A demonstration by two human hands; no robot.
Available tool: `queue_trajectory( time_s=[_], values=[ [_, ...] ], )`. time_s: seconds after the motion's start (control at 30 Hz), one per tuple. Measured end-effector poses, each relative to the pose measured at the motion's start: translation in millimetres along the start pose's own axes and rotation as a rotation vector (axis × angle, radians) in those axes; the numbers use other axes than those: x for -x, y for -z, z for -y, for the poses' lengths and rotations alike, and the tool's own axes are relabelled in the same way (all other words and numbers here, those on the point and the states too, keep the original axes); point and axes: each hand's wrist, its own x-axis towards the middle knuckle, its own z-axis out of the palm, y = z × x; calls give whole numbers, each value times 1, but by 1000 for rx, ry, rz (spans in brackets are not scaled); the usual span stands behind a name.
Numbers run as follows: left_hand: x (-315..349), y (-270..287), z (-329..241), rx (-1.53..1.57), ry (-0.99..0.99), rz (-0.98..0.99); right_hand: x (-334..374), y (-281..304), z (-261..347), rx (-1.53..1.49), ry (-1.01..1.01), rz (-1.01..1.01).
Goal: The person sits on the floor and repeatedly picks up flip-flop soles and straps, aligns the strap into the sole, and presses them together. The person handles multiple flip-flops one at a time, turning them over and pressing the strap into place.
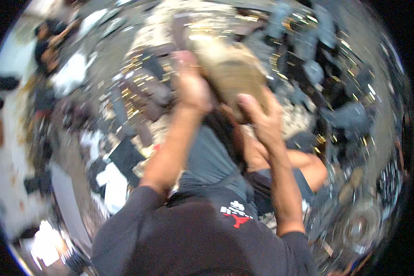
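In front of my lap is a long, tan-brown, rounded piece (237, 73), shaped somewhat like a shoe or a shoe last; motion blur hides its exact kind. My right hand (266, 115) grips its near right end, the thumb lying on top. On the other side, my left hand (192, 85) is up against or close to its left edge, with the fingers smeared by motion. Whether it holds anything I cannot make out. Dark, long pieces (145, 87) with gold glints lie on the pale ground sheet beyond my left forearm.
Many blurred dark and blue-grey pieces (349, 115) are scattered to the right. White sheets or bags (73, 69) lie at the far left, near another person (50, 41). A white piece (111, 186) lies beside my left elbow. A round greyish thing (356, 225) is at lower right.
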Motion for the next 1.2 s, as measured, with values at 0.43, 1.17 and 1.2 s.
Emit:
queue_trajectory(
  time_s=[0.43,1.17,1.2],
  values=[
    [54,420,-125,-1416,-417,-1127,-103,233,-190,-62,415,-964],
    [36,-62,34,-922,-312,580,91,71,-79,-18,97,209],
    [57,-61,34,-960,-210,606,92,78,-72,-30,87,228]
  ],
)
